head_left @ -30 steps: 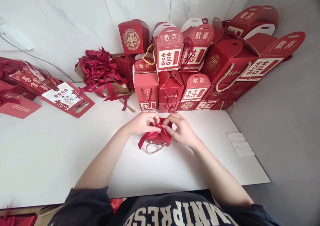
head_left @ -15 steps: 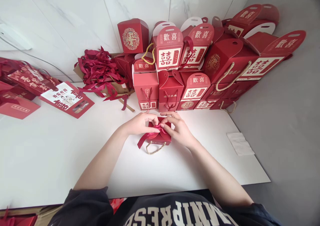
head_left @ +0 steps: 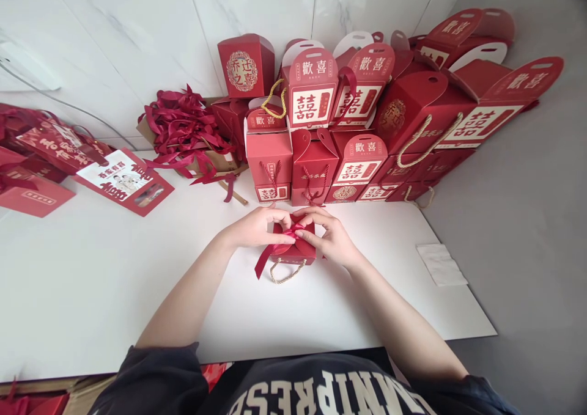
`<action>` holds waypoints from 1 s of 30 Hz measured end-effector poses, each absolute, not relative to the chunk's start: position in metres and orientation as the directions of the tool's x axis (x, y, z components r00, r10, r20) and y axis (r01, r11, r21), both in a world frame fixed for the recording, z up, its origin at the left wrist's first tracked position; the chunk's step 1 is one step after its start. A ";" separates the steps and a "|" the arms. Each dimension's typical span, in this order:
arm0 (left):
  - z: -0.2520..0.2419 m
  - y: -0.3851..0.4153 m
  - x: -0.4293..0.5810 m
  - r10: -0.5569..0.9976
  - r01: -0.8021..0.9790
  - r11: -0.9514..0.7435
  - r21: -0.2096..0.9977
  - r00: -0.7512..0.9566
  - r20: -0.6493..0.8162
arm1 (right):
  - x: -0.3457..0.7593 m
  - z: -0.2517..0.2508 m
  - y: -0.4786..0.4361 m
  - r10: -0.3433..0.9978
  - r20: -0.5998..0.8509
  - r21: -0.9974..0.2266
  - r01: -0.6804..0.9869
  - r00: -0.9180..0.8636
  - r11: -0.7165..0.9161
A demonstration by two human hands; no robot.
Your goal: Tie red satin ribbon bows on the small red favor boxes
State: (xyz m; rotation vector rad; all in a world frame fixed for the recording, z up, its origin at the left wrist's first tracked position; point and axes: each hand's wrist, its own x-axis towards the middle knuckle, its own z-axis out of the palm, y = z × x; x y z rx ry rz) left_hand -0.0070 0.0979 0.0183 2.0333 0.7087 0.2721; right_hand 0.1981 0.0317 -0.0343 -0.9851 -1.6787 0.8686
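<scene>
A small red gift box (head_left: 298, 258) stands on the white table in front of me, a twisted cream cord handle (head_left: 285, 280) hanging from its near side. Across its top runs a dark red ribbon (head_left: 263, 261), knotted or looped in the middle, one tail falling to the left. My left hand (head_left: 261, 227) pinches the ribbon from the left, thumb and fingers closed at the knot. From the right, my right hand (head_left: 331, 236) pinches the ribbon as well, its fingertips close to the left ones. The fingers partly cover the knot.
Stacked red boxes (head_left: 312, 158) line the back wall to the right. A carton heaped with red ribbons (head_left: 178, 128) stands left of them. Flat red bags (head_left: 36, 189) and a printed card bag (head_left: 126, 179) lie at far left. White tissue (head_left: 441, 264) lies by the right edge.
Both hands stay at the box's top. My right fingers have shifted slightly at the knot, and the ribbon there looks drawn tighter.
</scene>
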 end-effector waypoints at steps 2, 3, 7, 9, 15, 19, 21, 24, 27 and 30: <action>0.019 0.098 -0.007 0.581 0.376 -0.387 0.842 0.808 -0.094 | 0.197 -0.036 0.032 0.886 0.412 -0.862 0.225 -0.212 0.455; 0.020 0.098 -0.007 0.583 0.378 -0.387 0.841 0.807 -0.094 | 0.197 -0.036 0.033 0.878 0.424 -0.850 0.235 -0.222 0.471; 0.021 0.098 -0.007 0.573 0.366 -0.393 0.844 0.815 -0.086 | 0.196 -0.039 0.033 0.860 0.459 -0.821 0.262 -0.223 0.506; 0.021 0.098 -0.008 0.567 0.356 -0.379 0.854 0.819 -0.090 | 0.195 -0.041 0.032 0.859 0.473 -0.819 0.260 -0.196 0.511; 0.019 0.099 -0.008 0.558 0.327 -0.235 0.915 0.817 -0.148 | 0.200 -0.043 0.034 0.801 0.533 -0.756 0.272 -0.272 0.595; 0.016 0.099 -0.006 0.584 0.325 -0.199 0.925 0.797 -0.154 | 0.208 -0.036 0.036 0.721 0.562 -0.639 0.341 -0.405 0.690; 0.014 0.099 -0.005 0.611 0.333 -0.208 0.920 0.779 -0.144 | 0.211 -0.033 0.037 0.699 0.555 -0.593 0.376 -0.451 0.713; 0.013 0.096 -0.003 0.620 0.327 -0.220 0.919 0.774 -0.127 | 0.212 -0.032 0.037 0.693 0.541 -0.564 0.405 -0.477 0.719; 0.015 0.093 -0.001 0.617 0.327 -0.275 0.904 0.781 -0.095 | 0.211 -0.033 0.037 0.704 0.532 -0.578 0.405 -0.471 0.708; 0.016 0.091 0.000 0.625 0.317 -0.309 0.897 0.778 -0.060 | 0.210 -0.034 0.036 0.707 0.537 -0.588 0.396 -0.461 0.705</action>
